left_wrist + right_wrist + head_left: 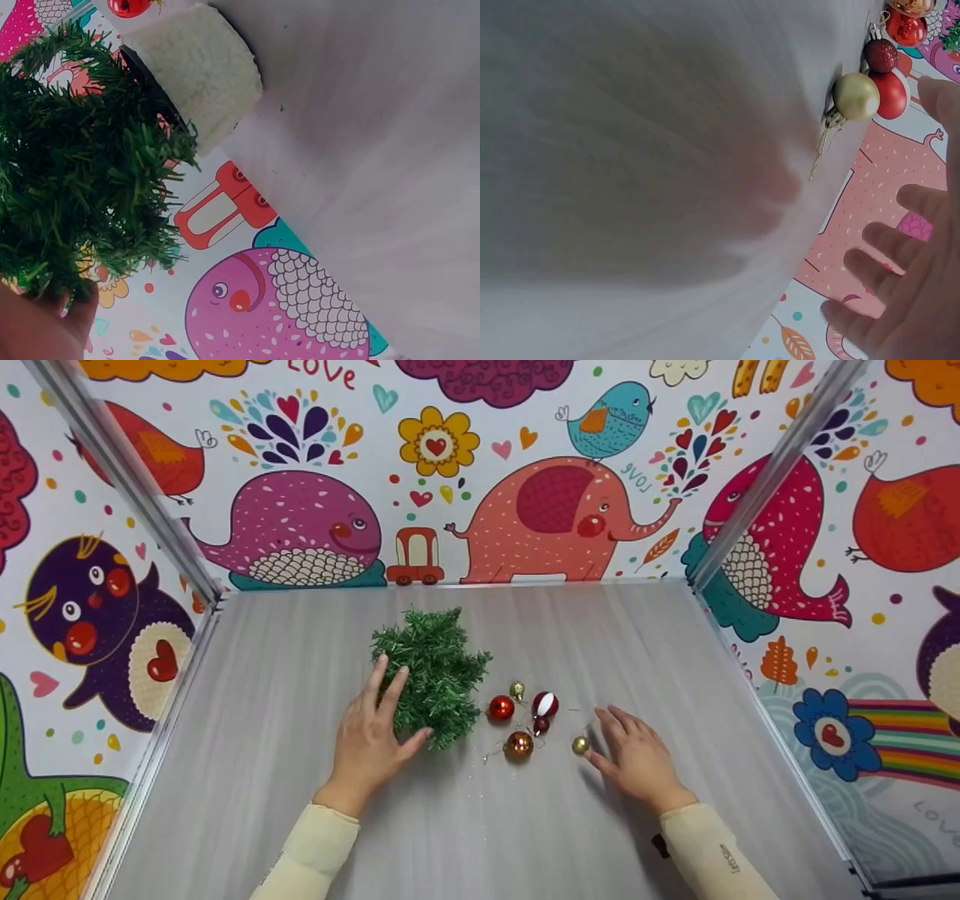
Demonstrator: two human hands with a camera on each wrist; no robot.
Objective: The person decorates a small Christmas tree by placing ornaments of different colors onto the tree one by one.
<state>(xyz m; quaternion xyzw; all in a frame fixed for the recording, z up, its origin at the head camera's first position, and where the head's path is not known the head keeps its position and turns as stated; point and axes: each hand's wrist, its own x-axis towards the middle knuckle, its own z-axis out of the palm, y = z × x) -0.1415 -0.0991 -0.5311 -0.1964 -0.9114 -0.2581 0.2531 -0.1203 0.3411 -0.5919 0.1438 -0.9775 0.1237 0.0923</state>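
A small green artificial Christmas tree (435, 679) stands on the table, and the left wrist view shows its whitish base (199, 75). At the tree's left side my left hand (371, 742) has its fingers spread, the fingertips right at the branches. My right hand (637, 754) hovers with parted fingers above the table, holding nothing. By its thumb lies a small gold bauble (855, 96) with a string loop. Between tree and right hand lie a red bauble (501, 708), a copper-coloured one (518, 745), a striped red-and-white one (545, 705), a small dark red one (541, 725) and a tiny gold one (517, 690).
The grey wood-grain table (247, 780) is walled in by printed panels with cartoon animals (540, 521). Metal posts (772, 472) stand at the back corners. A small black object (660, 846) shows beside the right sleeve (709, 847).
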